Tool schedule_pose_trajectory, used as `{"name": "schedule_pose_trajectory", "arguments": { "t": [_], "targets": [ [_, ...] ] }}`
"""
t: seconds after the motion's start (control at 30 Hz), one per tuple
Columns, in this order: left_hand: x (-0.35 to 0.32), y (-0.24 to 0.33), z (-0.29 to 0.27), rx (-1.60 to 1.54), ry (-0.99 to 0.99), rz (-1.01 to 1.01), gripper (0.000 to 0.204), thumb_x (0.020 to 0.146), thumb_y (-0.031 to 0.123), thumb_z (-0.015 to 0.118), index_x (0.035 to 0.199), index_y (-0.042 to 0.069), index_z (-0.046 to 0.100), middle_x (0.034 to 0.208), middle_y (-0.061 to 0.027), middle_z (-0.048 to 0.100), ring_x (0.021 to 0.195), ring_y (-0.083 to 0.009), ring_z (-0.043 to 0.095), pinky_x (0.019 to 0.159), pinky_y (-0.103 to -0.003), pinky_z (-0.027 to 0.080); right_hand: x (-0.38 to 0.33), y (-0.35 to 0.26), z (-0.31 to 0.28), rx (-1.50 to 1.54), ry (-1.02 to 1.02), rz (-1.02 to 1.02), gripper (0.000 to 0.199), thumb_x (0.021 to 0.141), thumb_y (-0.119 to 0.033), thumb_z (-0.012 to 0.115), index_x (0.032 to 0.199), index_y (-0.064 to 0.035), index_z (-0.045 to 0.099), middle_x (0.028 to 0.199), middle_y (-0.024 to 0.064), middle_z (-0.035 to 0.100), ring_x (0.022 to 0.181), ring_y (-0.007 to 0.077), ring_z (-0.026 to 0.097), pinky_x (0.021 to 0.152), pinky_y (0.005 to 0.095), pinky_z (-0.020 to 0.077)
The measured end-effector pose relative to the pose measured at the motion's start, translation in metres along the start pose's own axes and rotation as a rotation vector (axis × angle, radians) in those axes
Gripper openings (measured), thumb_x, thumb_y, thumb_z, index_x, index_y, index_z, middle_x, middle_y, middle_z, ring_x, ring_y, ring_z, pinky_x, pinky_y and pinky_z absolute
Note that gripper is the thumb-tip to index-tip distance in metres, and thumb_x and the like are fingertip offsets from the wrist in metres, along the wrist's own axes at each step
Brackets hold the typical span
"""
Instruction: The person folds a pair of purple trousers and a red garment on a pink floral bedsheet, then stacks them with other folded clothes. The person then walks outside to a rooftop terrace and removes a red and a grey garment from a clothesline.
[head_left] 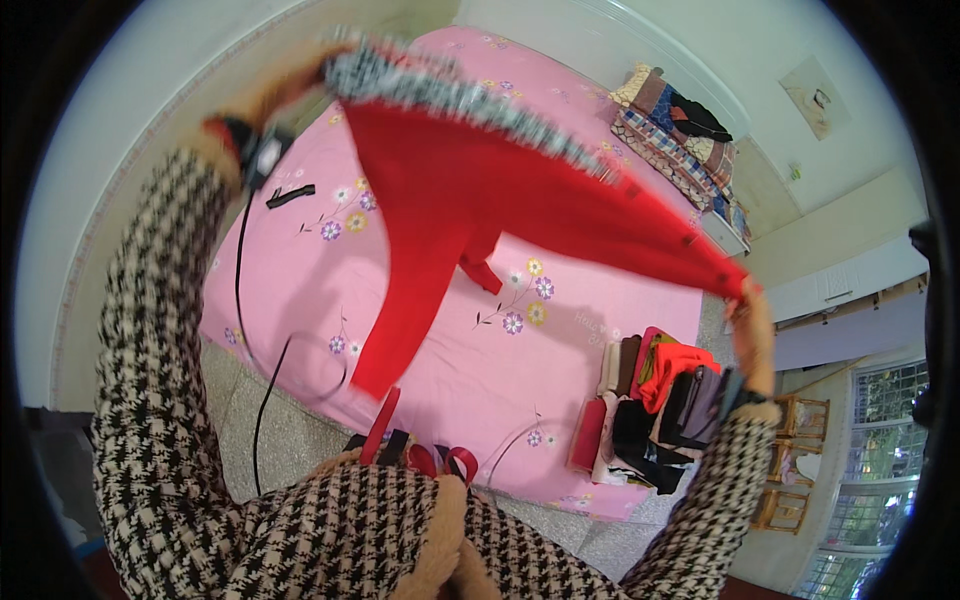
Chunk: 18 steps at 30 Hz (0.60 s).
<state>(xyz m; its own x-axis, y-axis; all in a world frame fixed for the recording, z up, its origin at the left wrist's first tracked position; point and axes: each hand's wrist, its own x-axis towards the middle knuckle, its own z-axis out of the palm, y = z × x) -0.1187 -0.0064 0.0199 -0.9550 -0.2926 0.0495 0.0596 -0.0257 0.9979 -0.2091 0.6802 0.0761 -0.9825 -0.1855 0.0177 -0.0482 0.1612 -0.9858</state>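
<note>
Head view showed the left hand (290,80) and right hand (752,330), fingers pinched on a stretched red sweater (450,190) with black-and-white trim, above the pink flowered bed (560,90).

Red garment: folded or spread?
Spread. The red garment hangs stretched between the left hand and right hand above the bed, one sleeve dangling.

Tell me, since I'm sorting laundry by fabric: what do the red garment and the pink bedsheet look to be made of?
The red garment, held up by the left hand and right hand, looks like soft matte knit, probably wool or acrylic: it drapes limply, with a speckled black-and-white trim. The pink bedsheet looks like smooth woven cotton or a blend, printed with flowers.
</note>
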Motion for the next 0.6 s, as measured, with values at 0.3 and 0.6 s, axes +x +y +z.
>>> {"name": "schedule_pose_trajectory", "arguments": {
  "t": [0.3, 0.6],
  "targets": [
    [0.004, 0.043, -0.033, -0.148, -0.099, 0.182, 0.024, 0.086, 0.023, 0.060, 0.102, 0.005, 0.063, 0.093, -0.0014, 0.065, 0.085, -0.0142, 0.060, 0.082, -0.029, 0.048, 0.028, -0.025, 0.011, 0.090, 0.056, -0.214, 0.025, 0.090, -0.028, 0.059, 0.101, -0.0059, 0.059, 0.086, 0.0018, 0.063, 0.070, 0.0104, 0.058, 0.065, 0.0230, 0.0498],
    [-0.110, -0.267, -0.026, 0.024, -0.058, -0.436, 0.022, 0.084, 0.011, 0.061, 0.104, 0.002, 0.063, 0.096, -0.0045, 0.066, 0.088, -0.0134, 0.061, 0.083, -0.028, 0.047, -0.038, 0.310, 0.047, 0.117, -0.017, 0.267, 0.018, 0.088, -0.023, 0.062, 0.094, -0.0066, 0.061, 0.077, 0.0003, 0.061, 0.062, 0.0094, 0.055, 0.059, 0.0220, 0.0479]
  ]
}}
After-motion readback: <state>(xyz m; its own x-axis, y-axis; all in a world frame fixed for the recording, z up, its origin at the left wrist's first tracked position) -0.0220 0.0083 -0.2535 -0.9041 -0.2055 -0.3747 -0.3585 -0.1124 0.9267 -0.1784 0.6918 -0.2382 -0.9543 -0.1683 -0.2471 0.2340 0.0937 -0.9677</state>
